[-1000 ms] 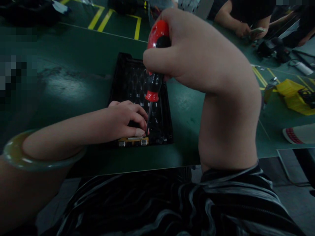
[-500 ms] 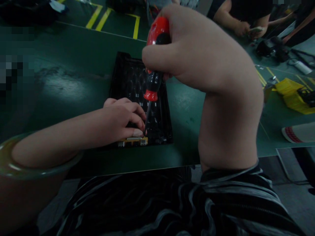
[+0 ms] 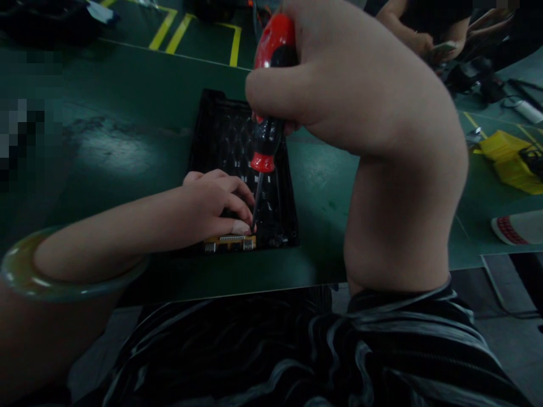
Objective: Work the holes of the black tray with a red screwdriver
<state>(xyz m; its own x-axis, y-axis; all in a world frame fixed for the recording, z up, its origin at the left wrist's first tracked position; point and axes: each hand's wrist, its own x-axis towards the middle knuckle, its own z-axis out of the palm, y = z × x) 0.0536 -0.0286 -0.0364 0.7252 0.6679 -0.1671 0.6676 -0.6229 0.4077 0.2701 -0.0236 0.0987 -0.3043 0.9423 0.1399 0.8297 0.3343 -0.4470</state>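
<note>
My right hand is wrapped round the red and black handle of a screwdriver, which leans slightly with its shaft pointing down. Below it lies a black plastic casing with a patterned inside. A small yellow-orange circuit board with metal ports sits along the casing's near edge. My left hand rests over the casing, fingers curled and thumb against the board. Its thumb and fingertips close together at the screwdriver's tip. What they pinch there is too small to make out, and the tip itself is partly hidden.
The green table has its near edge just before my body. To the right are a yellow bin and a white cylindrical object with a red patterned band. Across the table another person holds a small item. Dark objects lie at the back left.
The view has shifted slightly. My right hand and arm sit a little further right and higher, with the screwdriver still in hand. My left hand stays at the tip.
</note>
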